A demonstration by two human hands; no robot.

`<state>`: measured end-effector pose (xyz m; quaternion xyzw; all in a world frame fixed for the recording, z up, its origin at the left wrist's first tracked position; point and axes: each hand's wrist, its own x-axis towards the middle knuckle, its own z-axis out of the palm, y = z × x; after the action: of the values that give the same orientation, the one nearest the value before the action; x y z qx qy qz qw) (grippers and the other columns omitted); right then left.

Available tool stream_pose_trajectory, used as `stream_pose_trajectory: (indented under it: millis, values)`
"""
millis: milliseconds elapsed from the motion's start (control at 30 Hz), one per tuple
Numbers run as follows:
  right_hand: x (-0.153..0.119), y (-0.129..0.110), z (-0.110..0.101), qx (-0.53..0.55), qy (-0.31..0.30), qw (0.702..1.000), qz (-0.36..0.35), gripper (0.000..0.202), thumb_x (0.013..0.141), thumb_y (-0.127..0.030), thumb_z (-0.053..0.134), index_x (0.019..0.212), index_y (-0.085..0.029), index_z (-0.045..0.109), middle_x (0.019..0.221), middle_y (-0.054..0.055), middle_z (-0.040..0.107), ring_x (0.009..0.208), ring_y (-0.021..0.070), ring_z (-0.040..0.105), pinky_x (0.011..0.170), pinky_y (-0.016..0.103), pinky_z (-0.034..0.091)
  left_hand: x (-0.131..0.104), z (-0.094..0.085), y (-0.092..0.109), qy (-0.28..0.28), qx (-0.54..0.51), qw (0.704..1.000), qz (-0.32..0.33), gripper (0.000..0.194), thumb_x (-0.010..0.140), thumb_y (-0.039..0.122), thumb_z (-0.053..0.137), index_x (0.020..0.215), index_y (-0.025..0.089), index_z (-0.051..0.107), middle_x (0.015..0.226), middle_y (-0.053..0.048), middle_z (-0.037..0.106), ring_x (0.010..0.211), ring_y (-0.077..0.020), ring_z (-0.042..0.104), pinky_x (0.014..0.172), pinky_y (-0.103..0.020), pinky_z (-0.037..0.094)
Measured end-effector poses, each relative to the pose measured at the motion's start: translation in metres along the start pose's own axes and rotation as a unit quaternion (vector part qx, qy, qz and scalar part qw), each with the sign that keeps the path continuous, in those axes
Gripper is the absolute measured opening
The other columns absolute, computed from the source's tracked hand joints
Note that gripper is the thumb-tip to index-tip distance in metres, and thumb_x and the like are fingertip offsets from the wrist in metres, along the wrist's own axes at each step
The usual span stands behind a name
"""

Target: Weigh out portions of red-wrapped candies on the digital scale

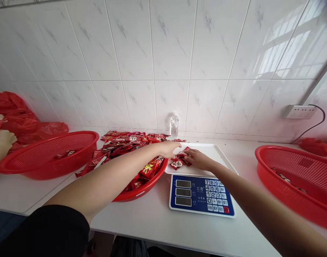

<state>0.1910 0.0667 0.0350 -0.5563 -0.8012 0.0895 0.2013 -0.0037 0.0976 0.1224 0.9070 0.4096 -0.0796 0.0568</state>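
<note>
On the white weighing tray (206, 150) of a digital scale (202, 194) lie a few small red snack packets (177, 164) with pale printed labels. My left hand (168, 149) reaches over the tray's left edge, thumb and fingers apart, close beside the packets. From the other side my right hand (198, 159) has its fingers curled over the packets and touches them; its fingertips are partly hidden among them. Under my left forearm a red plastic basket (142, 194) holds many more red packets, and a loose heap of packets (123, 142) lies behind it.
A red basket (48, 171) with a few packets stands at left, near red plastic bags (16, 114) and another person's hand (3, 141). Another red basket (294, 200) is at right. A clear bottle (174, 126) stands by the tiled wall, which carries a socket strip (301, 111).
</note>
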Motion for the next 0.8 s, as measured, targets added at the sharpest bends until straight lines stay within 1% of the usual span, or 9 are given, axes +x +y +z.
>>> stream_pose_trajectory:
  millis: [67, 167, 233, 267, 367, 433, 500, 700, 800]
  values:
    - [-0.005, 0.000, -0.001, 0.004, -0.024, 1.000, -0.009, 0.041, 0.094, -0.045, 0.044, 0.129, -0.027, 0.056, 0.132, 0.005, 0.057, 0.123, 0.0245, 0.050, 0.100, 0.037, 0.038, -0.008, -0.008, -0.015, 0.008, 0.005, 0.999, -0.031, 0.057, 0.076, 0.023, 0.062, 0.131, 0.022, 0.048, 0.134, -0.007, 0.055, 0.113, -0.0230, 0.056, 0.090, -0.027, 0.043]
    - [-0.011, -0.002, -0.006, 0.004, -0.041, 0.999, -0.011, 0.044, 0.095, -0.047, 0.041, 0.130, -0.025, 0.055, 0.134, 0.009, 0.055, 0.125, 0.0284, 0.047, 0.101, 0.043, 0.036, -0.022, -0.014, -0.034, -0.051, 0.018, 0.997, -0.046, 0.038, 0.081, 0.029, 0.058, 0.117, 0.020, 0.059, 0.121, -0.005, 0.064, 0.103, -0.0216, 0.060, 0.085, -0.026, 0.045]
    - [-0.013, -0.008, -0.008, 0.002, -0.042, 0.999, -0.012, 0.047, 0.096, -0.047, 0.037, 0.132, -0.023, 0.053, 0.137, 0.010, 0.052, 0.129, 0.0301, 0.043, 0.102, 0.046, 0.033, -0.029, -0.011, -0.040, -0.082, 0.024, 0.995, -0.047, 0.040, 0.081, 0.037, 0.059, 0.117, 0.018, 0.059, 0.118, -0.007, 0.065, 0.100, -0.0225, 0.061, 0.082, -0.026, 0.046]
    - [-0.014, -0.012, -0.008, 0.001, -0.041, 0.999, -0.016, 0.047, 0.096, -0.047, 0.037, 0.133, -0.022, 0.052, 0.138, 0.010, 0.051, 0.130, 0.0304, 0.041, 0.103, 0.046, 0.033, -0.031, -0.009, -0.041, -0.082, 0.026, 0.995, -0.055, 0.045, 0.080, 0.041, 0.060, 0.119, 0.017, 0.057, 0.118, -0.008, 0.065, 0.100, -0.0232, 0.061, 0.081, -0.026, 0.046]
    - [-0.016, -0.029, -0.008, 0.003, -0.045, 0.998, -0.038, 0.047, 0.095, -0.048, 0.037, 0.133, -0.024, 0.051, 0.135, 0.009, 0.053, 0.128, 0.0295, 0.042, 0.102, 0.046, 0.034, -0.031, 0.001, -0.037, -0.040, 0.034, 0.994, -0.093, 0.058, 0.078, 0.042, 0.063, 0.128, 0.017, 0.049, 0.117, -0.010, 0.065, 0.101, -0.0251, 0.061, 0.080, -0.028, 0.047]
    - [-0.018, -0.040, -0.009, 0.005, -0.049, 0.997, -0.054, 0.046, 0.094, -0.050, 0.038, 0.131, -0.026, 0.053, 0.130, 0.008, 0.056, 0.124, 0.0283, 0.045, 0.101, 0.045, 0.035, -0.030, 0.006, -0.033, -0.017, 0.049, 0.993, -0.106, 0.055, 0.079, 0.039, 0.062, 0.128, 0.018, 0.049, 0.119, -0.011, 0.064, 0.104, -0.0267, 0.060, 0.082, -0.030, 0.047]
    - [-0.019, -0.047, -0.010, 0.006, -0.053, 0.997, -0.064, 0.046, 0.094, -0.053, 0.038, 0.130, -0.027, 0.054, 0.126, 0.008, 0.057, 0.122, 0.0277, 0.047, 0.100, 0.045, 0.036, -0.028, 0.009, -0.030, -0.001, 0.063, 0.991, -0.118, 0.049, 0.078, 0.037, 0.062, 0.123, 0.019, 0.053, 0.118, -0.011, 0.063, 0.105, -0.0277, 0.060, 0.081, -0.031, 0.047]
    - [-0.025, -0.048, -0.018, -0.003, -0.053, 0.997, -0.048, 0.049, 0.094, -0.053, 0.035, 0.132, -0.026, 0.050, 0.130, 0.010, 0.054, 0.123, 0.0282, 0.046, 0.099, 0.046, 0.037, -0.025, 0.005, -0.033, 0.058, 0.077, 0.986, -0.136, 0.036, 0.070, 0.038, 0.068, 0.101, 0.023, 0.061, 0.104, -0.006, 0.068, 0.094, -0.0270, 0.063, 0.074, -0.031, 0.048]
    - [-0.028, -0.046, -0.022, -0.012, -0.054, 0.998, -0.038, 0.050, 0.094, -0.052, 0.036, 0.132, -0.024, 0.050, 0.134, 0.011, 0.051, 0.128, 0.0299, 0.041, 0.101, 0.048, 0.034, -0.026, 0.002, -0.038, 0.068, 0.066, 0.986, -0.138, 0.032, 0.073, 0.033, 0.065, 0.103, 0.021, 0.061, 0.102, -0.006, 0.069, 0.092, -0.0258, 0.064, 0.073, -0.030, 0.048]
